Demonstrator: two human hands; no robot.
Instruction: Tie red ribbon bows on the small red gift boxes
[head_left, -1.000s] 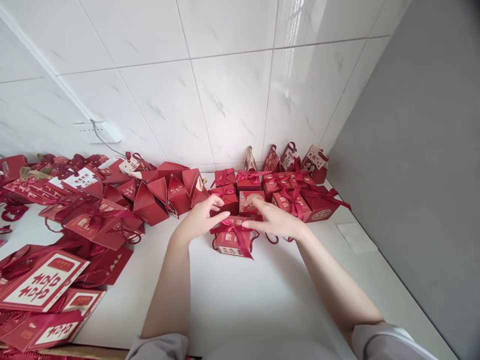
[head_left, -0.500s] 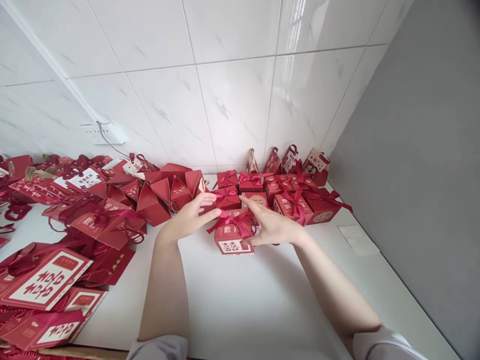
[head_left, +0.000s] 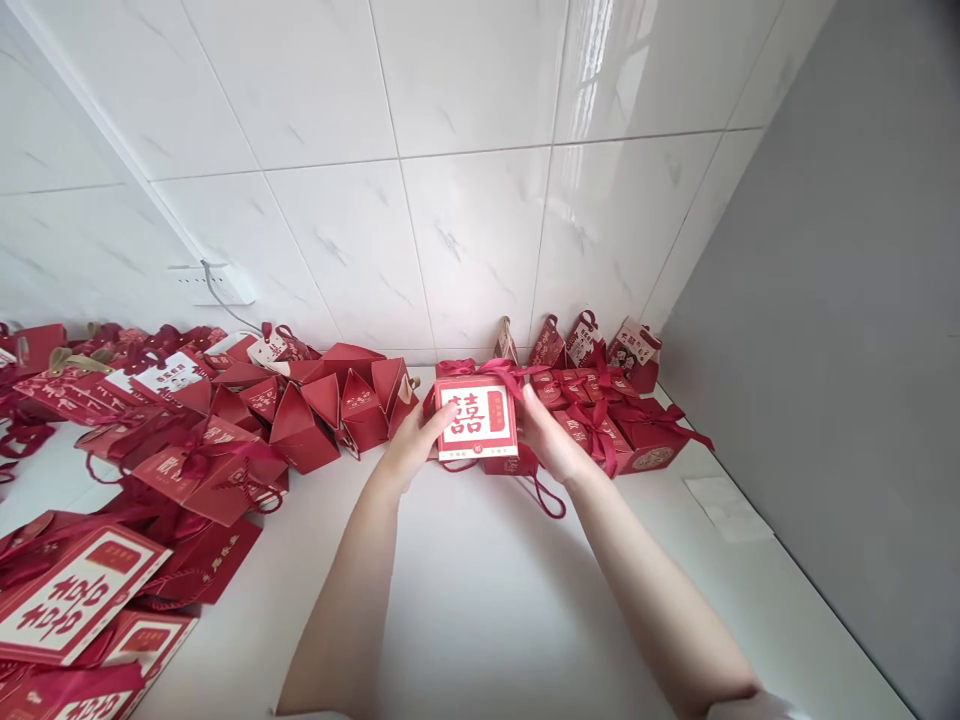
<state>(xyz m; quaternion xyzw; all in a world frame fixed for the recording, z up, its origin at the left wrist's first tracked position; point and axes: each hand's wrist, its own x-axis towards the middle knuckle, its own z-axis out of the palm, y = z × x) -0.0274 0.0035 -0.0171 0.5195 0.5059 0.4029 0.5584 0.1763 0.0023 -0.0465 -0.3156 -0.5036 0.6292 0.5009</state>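
A red gift box (head_left: pixel 478 420) with a white front panel and red double-happiness characters is held between my two hands, its ribbon bow on top. On its left side is my left hand (head_left: pixel 415 440), the thumb pressed against the front edge and the fingers hidden behind. My right hand (head_left: pixel 551 440) grips the right side, its fingers partly hidden by the box. Below and behind it shows part of another red box (head_left: pixel 511 462), with a cord loop (head_left: pixel 551 498) lying on the white table. To the right, ribbon-tied red boxes (head_left: pixel 651 435) stand in rows.
Small house-shaped boxes (head_left: pixel 634 350) lean on the tiled wall. At left are pointed red boxes (head_left: pixel 304 430) and a pile of larger boxes (head_left: pixel 82 590). A wall socket (head_left: pixel 210 285) with a cable, a grey panel (head_left: pixel 840 350) and a white tissue (head_left: pixel 726 508) are also around.
The gift box has moved up and away from me, tilting so its white panel faces me. Both hands have closed in on its sides. My view has shifted slightly.
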